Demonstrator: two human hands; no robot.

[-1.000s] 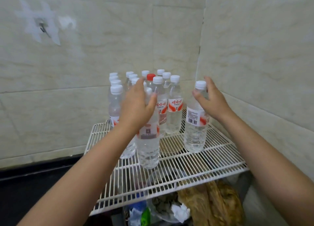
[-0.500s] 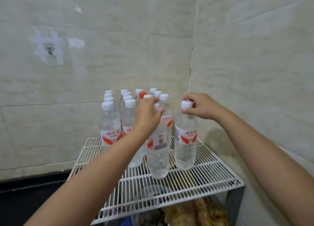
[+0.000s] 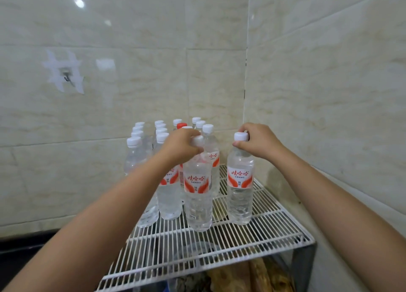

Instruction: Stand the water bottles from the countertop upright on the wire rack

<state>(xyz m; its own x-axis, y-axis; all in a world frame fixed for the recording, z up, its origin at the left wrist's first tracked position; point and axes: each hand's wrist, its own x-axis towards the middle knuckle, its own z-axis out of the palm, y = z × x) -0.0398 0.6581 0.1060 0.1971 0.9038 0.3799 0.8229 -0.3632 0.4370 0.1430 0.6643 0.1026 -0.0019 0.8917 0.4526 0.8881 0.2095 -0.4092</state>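
Observation:
Several clear water bottles with white caps and red-and-white labels stand upright on the white wire rack (image 3: 252, 243) in the tiled corner. My left hand (image 3: 181, 145) grips the neck and cap of the front middle bottle (image 3: 197, 195), which stands on the rack. My right hand (image 3: 257, 141) pinches the white cap of the front right bottle (image 3: 240, 188), also upright on the wires. One bottle with a red cap (image 3: 181, 125) stands among the back rows. Part of the cluster is hidden behind my left forearm.
Tiled walls close the rack in at the back and right. A taped hook (image 3: 66, 77) sticks to the back wall at left. Bags and clutter (image 3: 252, 276) lie under the rack. A dark countertop (image 3: 19, 254) runs along the left. The rack's front strip holds no bottles.
Both hands slid from the bottle bodies up to the caps as the two bottles were set down on the rack. The front bottles' labels now face me. The camera tilted up.

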